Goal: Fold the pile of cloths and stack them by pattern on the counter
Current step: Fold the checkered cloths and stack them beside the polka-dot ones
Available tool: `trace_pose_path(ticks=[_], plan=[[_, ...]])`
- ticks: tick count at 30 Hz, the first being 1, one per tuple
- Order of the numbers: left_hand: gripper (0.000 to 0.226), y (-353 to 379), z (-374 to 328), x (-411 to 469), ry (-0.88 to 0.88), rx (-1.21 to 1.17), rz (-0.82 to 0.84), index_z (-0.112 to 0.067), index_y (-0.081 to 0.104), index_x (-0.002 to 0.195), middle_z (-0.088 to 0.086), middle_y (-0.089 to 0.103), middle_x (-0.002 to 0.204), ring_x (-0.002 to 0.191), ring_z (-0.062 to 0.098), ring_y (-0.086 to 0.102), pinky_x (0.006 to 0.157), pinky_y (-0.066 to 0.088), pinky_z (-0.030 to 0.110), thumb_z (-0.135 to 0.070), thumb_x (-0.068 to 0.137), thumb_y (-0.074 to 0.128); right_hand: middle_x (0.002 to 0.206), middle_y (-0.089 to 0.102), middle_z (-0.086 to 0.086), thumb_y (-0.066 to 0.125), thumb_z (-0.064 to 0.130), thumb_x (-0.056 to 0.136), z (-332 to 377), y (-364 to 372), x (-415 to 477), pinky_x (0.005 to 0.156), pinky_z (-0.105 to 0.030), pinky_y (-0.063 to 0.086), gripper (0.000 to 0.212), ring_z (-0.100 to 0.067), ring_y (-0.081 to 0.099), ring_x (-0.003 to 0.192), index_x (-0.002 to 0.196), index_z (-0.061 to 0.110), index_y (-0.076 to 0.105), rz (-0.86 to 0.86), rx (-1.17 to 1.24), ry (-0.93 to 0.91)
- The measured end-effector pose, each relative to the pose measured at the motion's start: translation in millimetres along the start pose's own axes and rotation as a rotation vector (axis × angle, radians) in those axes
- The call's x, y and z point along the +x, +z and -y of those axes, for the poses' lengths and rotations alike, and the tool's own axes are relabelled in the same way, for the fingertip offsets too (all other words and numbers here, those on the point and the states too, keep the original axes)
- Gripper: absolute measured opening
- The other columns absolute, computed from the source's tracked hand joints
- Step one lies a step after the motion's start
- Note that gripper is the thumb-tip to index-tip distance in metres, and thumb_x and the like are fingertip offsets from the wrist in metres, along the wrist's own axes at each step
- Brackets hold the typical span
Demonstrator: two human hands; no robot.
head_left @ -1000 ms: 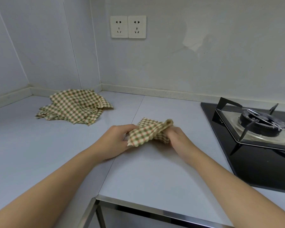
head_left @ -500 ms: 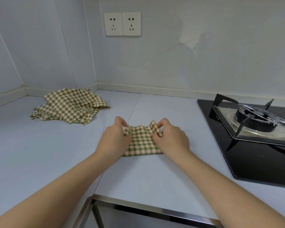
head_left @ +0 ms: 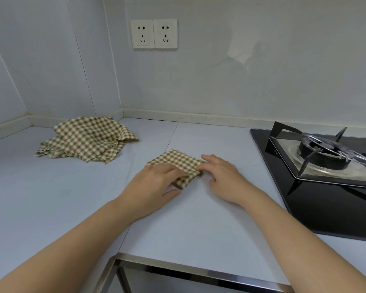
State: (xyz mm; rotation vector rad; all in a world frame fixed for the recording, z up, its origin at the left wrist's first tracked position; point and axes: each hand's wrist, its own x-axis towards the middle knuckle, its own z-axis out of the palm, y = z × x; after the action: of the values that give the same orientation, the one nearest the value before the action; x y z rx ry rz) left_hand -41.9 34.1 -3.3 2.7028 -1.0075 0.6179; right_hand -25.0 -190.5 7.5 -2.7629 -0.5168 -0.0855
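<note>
We are at the end of a fold. One checked cloth (head_left: 178, 160) lies near the middle of the worktop (head_left: 199, 218), doubled into a small flat packet. Our left hand (head_left: 154, 185) rests on its near left part, fingers straight and pressing down, thumb along the near edge; it grips nothing. Our right hand (head_left: 222, 174) sits at the packet's right edge with its fingers nearly straight. The tips touch the fold there, and it has hold of nothing that we can see.

The pile (head_left: 87, 140) of unfolded cloths, in the same green check, lies crumpled toward the back left corner, well apart from the packet. The hob (head_left: 325, 187) fills the right end.

We judge the task to be at an early stage, with one cloth almost done, the pile untouched and no finished stack in sight. Next, the crease wants a last flattening. Then the packet needs a fixed spot, away from the hob, to start its stack. After that we reach back left and lift a single cloth. The layers look thin and tangled, so we should pinch one corner only.
</note>
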Motion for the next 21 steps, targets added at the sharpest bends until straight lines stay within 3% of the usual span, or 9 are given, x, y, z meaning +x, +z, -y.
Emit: trace_pose_path(ticks=[2, 4, 6, 8, 10, 12, 14, 17, 21], plan=[[0.017, 6, -6, 4, -0.029, 0.0, -0.016, -0.019, 0.065, 0.105, -0.004, 0.064, 0.097, 0.087, 0.02, 0.062, 0.069, 0.048, 0.034, -0.021, 0.089, 0.061, 0.159, 0.021, 0.007, 0.042, -0.004, 0.084, 1, 0, 0, 0.12, -0.041, 0.011, 0.065, -0.012, 0.008, 0.148, 0.14, 0.03, 0.044, -0.038, 0.069, -0.033], [0.011, 10, -5, 6, -0.149, -0.058, -0.089, -0.017, 0.064, 0.098, -0.003, 0.065, 0.091, 0.082, 0.022, 0.062, 0.067, 0.046, 0.035, -0.014, 0.092, 0.056, 0.159, 0.021, 0.008, 0.046, -0.002, 0.084, 0, 0, 0, 0.12, -0.041, 0.011, 0.069, -0.01, 0.007, 0.148, 0.144, 0.032, 0.037, -0.052, 0.139, -0.052], [0.012, 7, -3, 6, -0.32, -0.292, -0.142, -0.02, 0.06, 0.098, -0.001, 0.065, 0.088, 0.079, 0.018, 0.059, 0.069, 0.045, 0.034, -0.013, 0.095, 0.051, 0.158, 0.023, 0.009, 0.053, 0.003, 0.084, -1, 1, 1, 0.12, -0.036, 0.012, 0.069, -0.009, 0.008, 0.148, 0.144, 0.033, 0.037, -0.074, 0.22, -0.073], [0.018, -1, -2, 7, -0.452, -0.61, -0.195, -0.024, 0.056, 0.091, 0.005, 0.061, 0.079, 0.072, 0.021, 0.053, 0.066, 0.041, 0.033, -0.01, 0.096, 0.047, 0.152, 0.034, 0.01, 0.064, 0.007, 0.084, 1, 3, 3, 0.117, -0.025, 0.017, 0.055, -0.005, 0.021, 0.144, 0.133, 0.029, 0.051, -0.131, 0.371, -0.107], [0.021, -7, -2, 8, -0.511, -0.82, -0.254, -0.026, 0.057, 0.087, 0.011, 0.058, 0.079, 0.075, 0.033, 0.049, 0.068, 0.042, 0.039, -0.011, 0.094, 0.045, 0.133, 0.056, 0.011, 0.07, 0.006, 0.082, 7, 4, 2, 0.109, -0.024, 0.035, 0.033, -0.002, 0.048, 0.126, 0.112, 0.019, 0.065, -0.171, 0.61, -0.113], [0.021, -14, -2, 7, -0.514, -0.937, -0.285, -0.03, 0.057, 0.093, 0.012, 0.06, 0.09, 0.086, 0.037, 0.053, 0.079, 0.045, 0.052, -0.017, 0.086, 0.043, 0.093, 0.068, 0.01, 0.072, 0.007, 0.082, 14, 6, -1, 0.082, -0.029, 0.049, 0.014, -0.008, 0.063, 0.087, 0.092, 0.015, 0.067, -0.182, 0.813, -0.096], [0.027, -24, -4, 6, -0.401, -0.905, -0.271, -0.033, 0.053, 0.108, -0.002, 0.061, 0.106, 0.096, 0.022, 0.057, 0.087, 0.046, 0.043, -0.021, 0.084, 0.046, 0.069, 0.057, 0.008, 0.073, 0.008, 0.081, 19, 7, -3, 0.063, -0.026, 0.042, 0.016, -0.009, 0.051, 0.065, 0.077, 0.014, 0.059, -0.206, 0.907, -0.077], [0.031, -41, -7, 10, -0.138, -0.584, -0.177, -0.022, 0.054, 0.115, -0.01, 0.055, 0.123, 0.117, 0.012, 0.052, 0.095, 0.039, 0.018, -0.033, 0.086, 0.056, 0.065, 0.049, -0.002, 0.072, 0.013, 0.077, 26, 5, -5, 0.061, -0.029, 0.038, 0.022, -0.013, 0.045, 0.063, 0.077, 0.006, 0.052, -0.249, 0.977, -0.06], [0.024, -54, -2, 32, -0.09, -0.334, -0.043, -0.03, 0.055, 0.104, -0.017, 0.056, 0.115, 0.107, 0.001, 0.054, 0.088, 0.043, 0.017, -0.043, 0.085, 0.058, 0.069, 0.047, -0.008, 0.067, 0.02, 0.076, 26, -13, -5, 0.062, -0.029, 0.041, 0.03, -0.014, 0.047, 0.067, 0.079, -0.002, 0.046, -0.258, 1.12, -0.036]])
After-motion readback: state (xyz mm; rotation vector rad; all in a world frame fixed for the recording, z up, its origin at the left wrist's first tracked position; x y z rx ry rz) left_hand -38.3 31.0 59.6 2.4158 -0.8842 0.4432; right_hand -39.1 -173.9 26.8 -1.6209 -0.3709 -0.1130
